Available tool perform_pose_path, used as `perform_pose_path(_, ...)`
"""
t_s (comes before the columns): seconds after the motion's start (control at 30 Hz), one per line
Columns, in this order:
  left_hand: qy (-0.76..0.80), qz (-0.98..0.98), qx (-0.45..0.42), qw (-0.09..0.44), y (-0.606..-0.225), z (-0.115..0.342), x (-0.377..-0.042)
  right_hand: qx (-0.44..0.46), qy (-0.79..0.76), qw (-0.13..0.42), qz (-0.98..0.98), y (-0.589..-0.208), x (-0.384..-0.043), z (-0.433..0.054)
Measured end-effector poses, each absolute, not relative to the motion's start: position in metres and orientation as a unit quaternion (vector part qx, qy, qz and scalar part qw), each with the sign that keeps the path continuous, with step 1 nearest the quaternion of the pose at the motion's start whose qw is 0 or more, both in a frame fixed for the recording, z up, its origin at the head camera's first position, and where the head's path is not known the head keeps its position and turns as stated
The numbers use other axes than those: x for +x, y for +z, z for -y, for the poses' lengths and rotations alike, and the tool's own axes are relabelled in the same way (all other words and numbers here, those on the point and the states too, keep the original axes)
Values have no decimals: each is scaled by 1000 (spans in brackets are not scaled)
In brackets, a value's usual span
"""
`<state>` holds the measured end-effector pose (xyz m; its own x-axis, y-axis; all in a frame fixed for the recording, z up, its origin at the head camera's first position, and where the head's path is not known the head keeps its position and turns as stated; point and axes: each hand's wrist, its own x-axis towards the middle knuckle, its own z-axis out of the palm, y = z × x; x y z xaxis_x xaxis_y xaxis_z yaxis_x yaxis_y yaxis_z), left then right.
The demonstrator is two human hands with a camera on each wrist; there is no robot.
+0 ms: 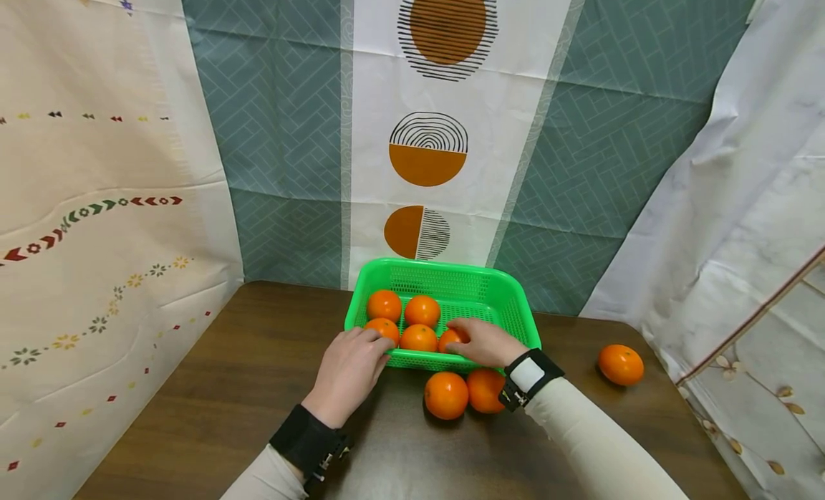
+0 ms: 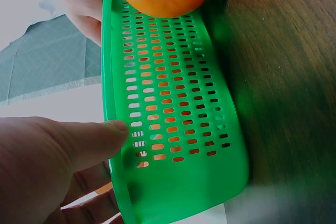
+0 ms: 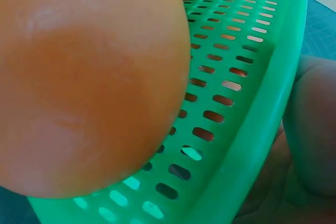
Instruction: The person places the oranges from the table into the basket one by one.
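Oranges (image 1: 422,311), five in number, lay inside the green basket (image 1: 445,264), which stood by the far edge of the brown table (image 1: 193,414), between its left and right edges. Two of them sat at the back of the basket's left half, and three ran along its near wall. The left hand (image 1: 351,364) pinched the basket's rim at the near left corner, its thumb against the outside of the wall and its fingers inside. The right hand (image 1: 486,339) reached over the near wall and was curled round the front-right orange (image 1: 453,339), thumb and fingers spread about as wide as the fruit; whether its weight lay on the basket's floor could not be told. Two loose oranges (image 1: 446,395) rested side by side on the table just outside the near wall, and a lone orange (image 1: 621,364) lay well apart, close to the table's right edge. The likeliest trouble seemed to be a nudge: the right wrist band (image 1: 532,378) was right by one loose fruit, and a dip of the forearm could have set it rolling toward the near edge. A hard downward press by the left hand might have tipped the basket and shifted its load. The smooth peel could have slipped from a slack right grip, and a knock might have sent the lone fruit off the table.
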<state>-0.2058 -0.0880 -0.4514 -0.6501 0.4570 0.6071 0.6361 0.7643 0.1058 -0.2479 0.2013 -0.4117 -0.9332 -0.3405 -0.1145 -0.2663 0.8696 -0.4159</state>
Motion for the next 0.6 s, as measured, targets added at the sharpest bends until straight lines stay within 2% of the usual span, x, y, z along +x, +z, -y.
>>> perform_pose_path(0.6, -160, 892, -309, 287, -452, 88, -206, -164, -200, 86, -962, -411, -241, -202)
